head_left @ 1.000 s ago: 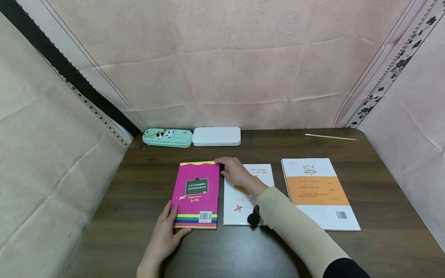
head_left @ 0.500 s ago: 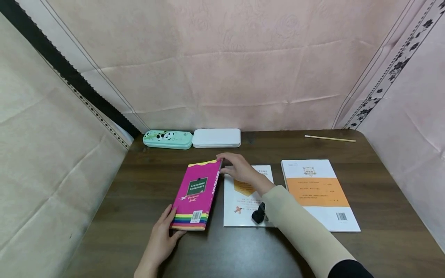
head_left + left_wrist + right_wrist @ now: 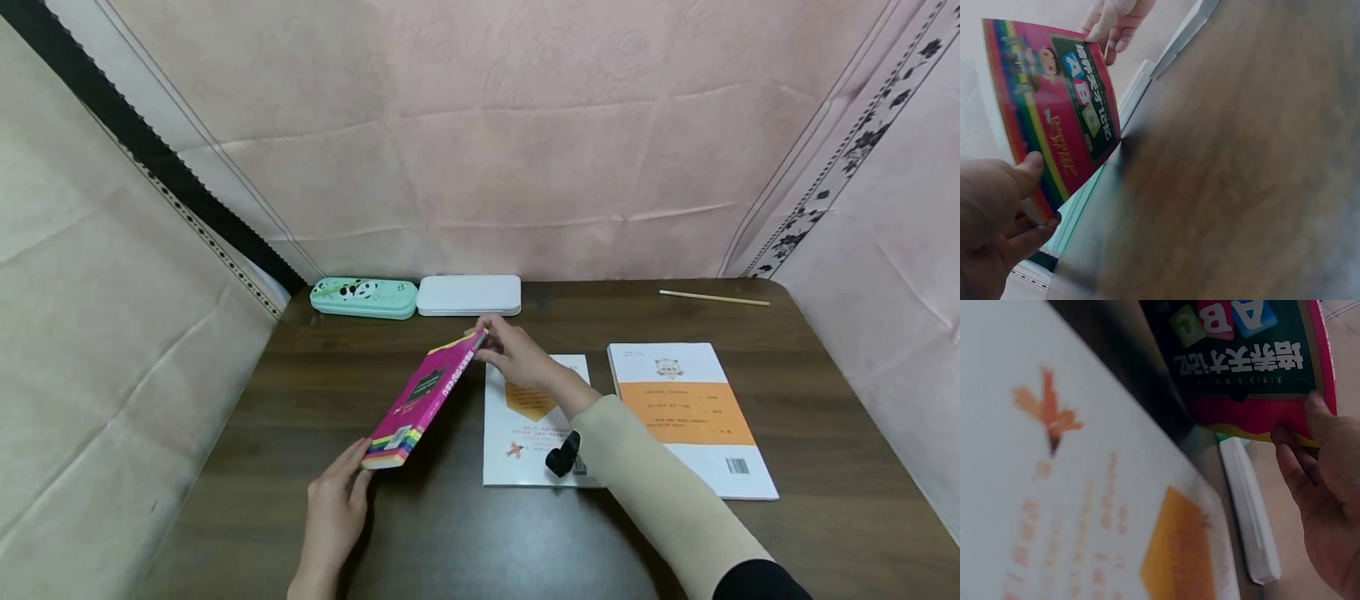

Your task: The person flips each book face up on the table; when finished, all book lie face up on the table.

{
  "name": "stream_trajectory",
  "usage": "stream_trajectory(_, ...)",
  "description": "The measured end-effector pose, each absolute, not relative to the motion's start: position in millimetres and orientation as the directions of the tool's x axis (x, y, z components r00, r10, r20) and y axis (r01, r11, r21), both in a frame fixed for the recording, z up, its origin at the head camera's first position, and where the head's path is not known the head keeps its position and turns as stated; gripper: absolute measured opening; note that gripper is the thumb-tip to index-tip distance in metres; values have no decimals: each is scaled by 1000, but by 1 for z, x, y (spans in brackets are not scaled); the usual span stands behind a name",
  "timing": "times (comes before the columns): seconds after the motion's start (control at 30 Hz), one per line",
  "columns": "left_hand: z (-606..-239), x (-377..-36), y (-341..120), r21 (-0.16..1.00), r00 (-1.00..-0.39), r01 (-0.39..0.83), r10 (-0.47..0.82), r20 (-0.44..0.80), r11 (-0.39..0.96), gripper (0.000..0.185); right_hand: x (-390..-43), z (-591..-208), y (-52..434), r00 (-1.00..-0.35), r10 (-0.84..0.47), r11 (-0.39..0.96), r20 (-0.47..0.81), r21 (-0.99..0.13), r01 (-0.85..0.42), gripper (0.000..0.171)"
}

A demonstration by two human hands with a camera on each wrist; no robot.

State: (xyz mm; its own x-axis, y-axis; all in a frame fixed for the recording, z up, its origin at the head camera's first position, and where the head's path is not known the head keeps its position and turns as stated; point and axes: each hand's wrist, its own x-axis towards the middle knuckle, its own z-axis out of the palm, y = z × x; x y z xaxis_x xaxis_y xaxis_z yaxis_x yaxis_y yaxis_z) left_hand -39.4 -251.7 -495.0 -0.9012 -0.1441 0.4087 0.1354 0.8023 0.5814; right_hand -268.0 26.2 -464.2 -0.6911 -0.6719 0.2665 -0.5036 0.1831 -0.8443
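Note:
A pink book [image 3: 422,392] with a rainbow stripe is tilted up on its left edge over the dark wooden table [image 3: 450,542]. My right hand [image 3: 510,350] pinches its far raised corner. My left hand [image 3: 337,500] holds its near corner. The left wrist view shows the book's front cover [image 3: 1054,119] with my left hand [image 3: 997,212] gripping the near end and my right fingers [image 3: 1113,22] at the far end. In the right wrist view my right hand [image 3: 1322,487] holds the cover's [image 3: 1247,356] edge above a white booklet [image 3: 1041,487].
A white booklet [image 3: 525,450] lies flat right of the pink book, and an orange-and-white book [image 3: 690,417] lies further right. A green panda pencil case [image 3: 363,297] and a white case [image 3: 468,295] sit at the back edge. A pencil [image 3: 712,297] lies back right. Pink cloth walls surround the table.
The pink book went from lying flat to steeply tilted, its right edge lifted by my right hand. My left hand stayed at the near corner.

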Motion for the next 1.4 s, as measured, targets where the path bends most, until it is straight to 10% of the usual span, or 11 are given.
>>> stream_trajectory(0.5,-475,-38,-245,656,-892,163,-174,417,737,31,-265,-425,26,-700,-538,181,470,-747,-640,21)
stream_trajectory(1.4,-457,-39,-235,855,-925,69,-289,249,514,38,-256,-406,21,-878,-384,346,287,-837,-425,50)
